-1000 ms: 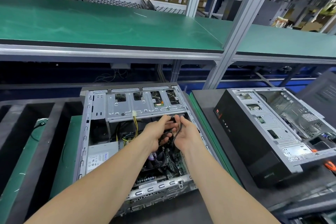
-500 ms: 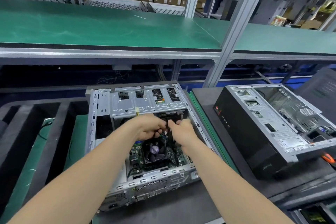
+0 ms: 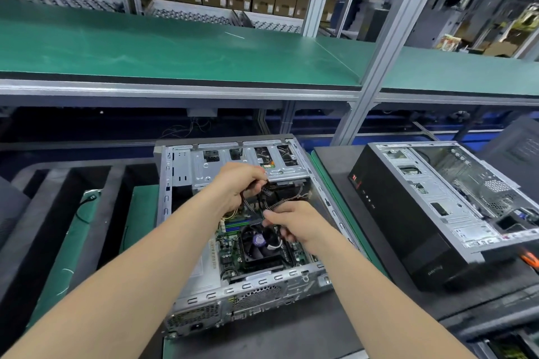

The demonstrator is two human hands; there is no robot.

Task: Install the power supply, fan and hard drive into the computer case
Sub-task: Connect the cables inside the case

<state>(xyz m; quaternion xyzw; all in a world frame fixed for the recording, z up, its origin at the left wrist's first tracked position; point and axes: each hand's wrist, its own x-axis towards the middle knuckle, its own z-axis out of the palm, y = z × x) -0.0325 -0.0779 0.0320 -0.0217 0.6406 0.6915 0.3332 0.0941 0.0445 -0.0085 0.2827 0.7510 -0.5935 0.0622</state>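
An open silver computer case (image 3: 180, 172) lies on its side in front of me, motherboard showing. A black cooler fan (image 3: 259, 242) with a purple hub sits on the board. Both hands are inside the case, over the board. My left hand (image 3: 237, 183) grips a bundle of black and brown cables (image 3: 256, 204) near the metal drive cage (image 3: 233, 166). My right hand (image 3: 300, 221) holds the same bundle lower down, just above the fan. The power supply (image 3: 198, 271) in the case's left part is mostly hidden by my left forearm.
A second black computer case (image 3: 408, 227), open and without boards, lies to the right on a dark pad. An orange-handled tool (image 3: 529, 259) lies beside it. Green mats and dark foam slots (image 3: 73, 213) are at the left. A green shelf (image 3: 175, 49) runs above.
My hands have separated: the left rose toward the drive cage, the right dropped toward the fan, stretching the cable bundle between them. The view has shifted so the case appears nearer.
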